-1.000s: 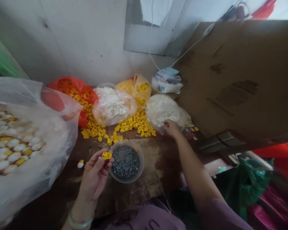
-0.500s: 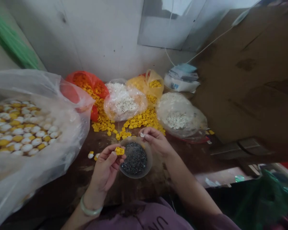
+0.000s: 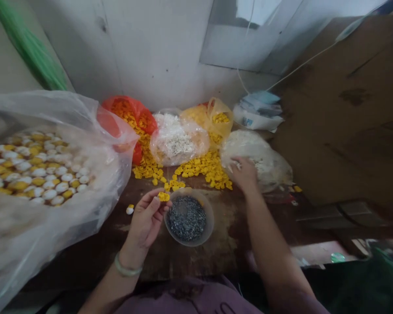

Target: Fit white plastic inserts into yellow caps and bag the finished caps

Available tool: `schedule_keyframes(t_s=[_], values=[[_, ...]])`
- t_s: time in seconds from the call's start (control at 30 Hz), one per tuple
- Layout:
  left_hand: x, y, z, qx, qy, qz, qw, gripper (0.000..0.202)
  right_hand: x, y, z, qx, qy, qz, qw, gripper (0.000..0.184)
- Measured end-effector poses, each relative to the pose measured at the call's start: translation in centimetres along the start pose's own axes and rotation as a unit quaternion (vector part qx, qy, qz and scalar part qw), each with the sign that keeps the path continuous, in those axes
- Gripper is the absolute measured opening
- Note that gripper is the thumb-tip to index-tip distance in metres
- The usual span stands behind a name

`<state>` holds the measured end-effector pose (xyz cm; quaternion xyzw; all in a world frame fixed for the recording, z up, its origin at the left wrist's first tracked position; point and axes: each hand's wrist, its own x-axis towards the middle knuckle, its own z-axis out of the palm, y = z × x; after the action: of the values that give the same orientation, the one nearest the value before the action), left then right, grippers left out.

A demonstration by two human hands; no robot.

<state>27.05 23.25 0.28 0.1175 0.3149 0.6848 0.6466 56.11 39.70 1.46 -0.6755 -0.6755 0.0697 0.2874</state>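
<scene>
Beside your left hand (image 3: 146,220), the bead bowl (image 3: 189,245) sits handy; that hand pinches a yellow piece (image 3: 163,196), while your right hand (image 3: 245,174) lies open on a clear bag (image 3: 271,168).

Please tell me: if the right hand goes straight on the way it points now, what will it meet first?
The right hand would meet the clear plastic bag of white pieces first. Its fingers already appear to be at the bag, but depth is unclear, so they may be touching it or just short of it.
</scene>
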Motion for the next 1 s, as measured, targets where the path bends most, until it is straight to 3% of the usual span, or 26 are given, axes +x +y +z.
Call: schedule_keyframes(t_s=[0.13, 0.23, 0.37, 0.43, 0.57, 0.8, 0.9, 1.0], values=[[2.5, -0.1, 0.2, 0.003, -0.017, 0.018, 1.0, 0.036, 1.3, -7.3, 4.9, -0.018, -0.093, -0.136, 0.986, 0.025], [3.7, -0.5, -0.5, 0.001, -0.005, 0.031, 0.999, 0.037, 4.1, -11.6, 8.5, -0.052, -0.154, -0.194, 0.967, 0.023], [3.9, -0.4, -1.7, 0.003, -0.015, 0.022, 1.0, 0.037, 6.9, -14.2, 12.6, -0.117, -0.231, -0.232, 0.938, 0.014], [3.8, -0.2, -2.0, -0.001, -0.022, 0.019, 1.0, 0.035, 7.3, -14.4, 13.8, -0.143, -0.25, -0.243, 0.926, 0.02], [3.6, 0.0, -2.1, -0.01, -0.033, 0.014, 0.999, 0.034, 7.0, -13.7, 14.3, -0.166, -0.235, -0.249, 0.925, 0.021], [3.4, 0.0, -2.1, -0.023, -0.039, -0.001, 0.999, 0.035, 6.6, -11.9, 12.7, -0.129, -0.195, -0.237, 0.943, 0.03], [3.4, 0.1, -2.2, -0.02, -0.026, 0.004, 0.999, 0.034, 5.4, -11.3, 11.3, -0.084, -0.186, -0.268, 0.941, 0.031], [3.4, 0.1, -2.3, -0.016, -0.023, 0.009, 1.0, 0.034, 3.2, -10.5, 10.4, -0.032, -0.23, -0.32, 0.918, 0.023]])
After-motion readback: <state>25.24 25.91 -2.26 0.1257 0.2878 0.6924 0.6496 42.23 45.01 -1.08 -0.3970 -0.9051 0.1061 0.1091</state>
